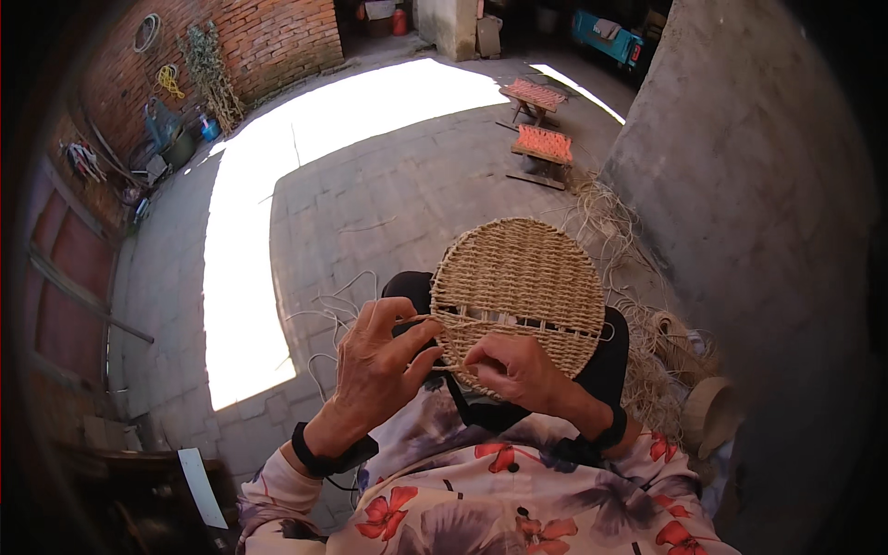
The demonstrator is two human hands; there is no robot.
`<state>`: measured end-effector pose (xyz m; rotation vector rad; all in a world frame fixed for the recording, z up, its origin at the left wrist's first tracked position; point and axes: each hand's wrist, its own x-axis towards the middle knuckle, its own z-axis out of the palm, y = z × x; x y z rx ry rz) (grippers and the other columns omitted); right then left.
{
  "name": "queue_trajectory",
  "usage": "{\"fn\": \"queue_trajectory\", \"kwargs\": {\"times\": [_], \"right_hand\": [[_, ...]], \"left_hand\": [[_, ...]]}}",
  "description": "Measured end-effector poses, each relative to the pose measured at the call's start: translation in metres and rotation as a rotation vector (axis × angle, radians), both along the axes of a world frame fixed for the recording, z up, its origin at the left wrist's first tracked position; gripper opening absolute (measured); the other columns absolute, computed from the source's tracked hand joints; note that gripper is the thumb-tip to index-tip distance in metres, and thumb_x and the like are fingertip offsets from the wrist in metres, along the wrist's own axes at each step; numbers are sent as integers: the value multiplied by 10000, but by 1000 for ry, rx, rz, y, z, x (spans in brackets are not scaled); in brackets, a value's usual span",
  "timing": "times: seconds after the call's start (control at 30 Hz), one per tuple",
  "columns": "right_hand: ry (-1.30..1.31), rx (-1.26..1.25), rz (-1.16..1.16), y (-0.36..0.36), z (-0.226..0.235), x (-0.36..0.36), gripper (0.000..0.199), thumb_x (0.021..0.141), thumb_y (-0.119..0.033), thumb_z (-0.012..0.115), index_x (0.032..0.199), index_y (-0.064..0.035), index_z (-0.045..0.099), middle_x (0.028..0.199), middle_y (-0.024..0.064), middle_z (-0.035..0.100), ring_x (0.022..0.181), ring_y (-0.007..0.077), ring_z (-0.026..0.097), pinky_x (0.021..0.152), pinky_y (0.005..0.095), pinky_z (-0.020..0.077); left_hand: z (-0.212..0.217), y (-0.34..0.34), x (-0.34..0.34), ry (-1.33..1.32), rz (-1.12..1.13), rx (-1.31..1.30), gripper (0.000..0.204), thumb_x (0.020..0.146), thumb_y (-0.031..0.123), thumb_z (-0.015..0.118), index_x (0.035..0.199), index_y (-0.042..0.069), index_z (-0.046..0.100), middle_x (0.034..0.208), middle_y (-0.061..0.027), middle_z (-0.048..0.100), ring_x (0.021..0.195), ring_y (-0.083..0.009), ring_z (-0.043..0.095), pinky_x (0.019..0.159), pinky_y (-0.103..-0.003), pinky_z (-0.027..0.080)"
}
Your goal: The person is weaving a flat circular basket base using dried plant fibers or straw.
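Observation:
A round woven straw panel (518, 264) rests on my lap, tan and tightly woven above and below. Across its lower middle runs a gap where dark shows between bare upright strands. At the panel's left edge, my left hand (381, 359) pinches a twisted straw cord (421, 318) between thumb and fingers. My right hand (523, 370) lies over the lower part, its fingers curled against the weave just below the gap. Whatever those fingertips hold is hidden. A thin loop of cord sticks out at the panel's right edge.
Loose straw cord (647, 388) is heaped on the floor to my right, beside a round woven basket (710, 416) and a grey wall (749, 185). Two low stools with orange woven seats (544, 143) stand ahead. Loose strands trail on the paving at my left.

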<state>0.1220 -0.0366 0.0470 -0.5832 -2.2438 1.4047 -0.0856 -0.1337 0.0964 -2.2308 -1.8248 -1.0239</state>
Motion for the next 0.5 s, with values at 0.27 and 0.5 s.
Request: {"fn": "queue_trajectory", "kwargs": {"times": [0.27,0.5], "right_hand": [[95,837,-139,10,38,5,163,758,14,671,900,-30,605,779,89,536,716,279,592,617,381,493],[535,101,-227,7,54,-23,86,993,-99,571,1036,-52,629,906,36,594,765,118,608,666,276,508]], "left_hand": [[41,18,-1,-296,-10,-41,177,763,99,805,902,43,711,805,-83,587,631,-193,559,563,-336,441],[37,43,15,-827,-353,-491,182,949,136,659,1015,-33,643,768,-71,684,649,-104,638,579,-250,521]]}}
